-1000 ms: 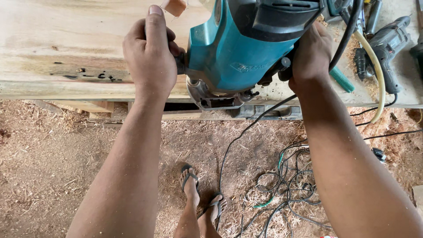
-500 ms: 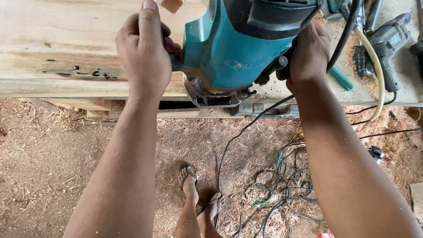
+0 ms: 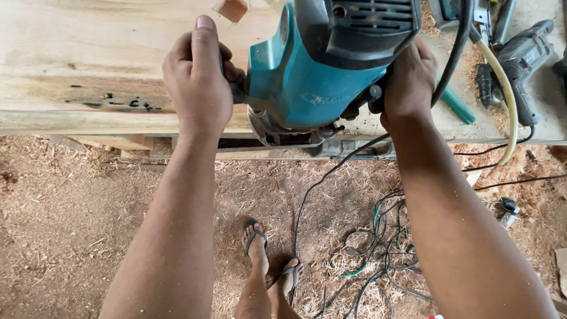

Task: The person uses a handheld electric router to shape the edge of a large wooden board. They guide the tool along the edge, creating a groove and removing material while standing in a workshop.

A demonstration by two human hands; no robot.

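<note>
While both hands clamp its side handles, a teal and black router (image 3: 322,65) sits on a pale wooden slab (image 3: 88,59) at the slab's near edge, its base overhanging slightly toward the person. On the left, the left hand (image 3: 198,82) is wrapped shut around one handle, thumb pointing far along the wood; on the right, the right hand (image 3: 410,80) is closed over the other, beside a black cord (image 3: 460,35) that runs up from the tool. Dark knot marks lie in the slab to the left of the left hand. Far right on the bench rest a grey drill (image 3: 522,59) and a yellowish hose (image 3: 502,88). Below, near the sandalled feet (image 3: 266,260), loose cables (image 3: 378,254) tangle on the sawdust floor (image 3: 71,236).
</note>
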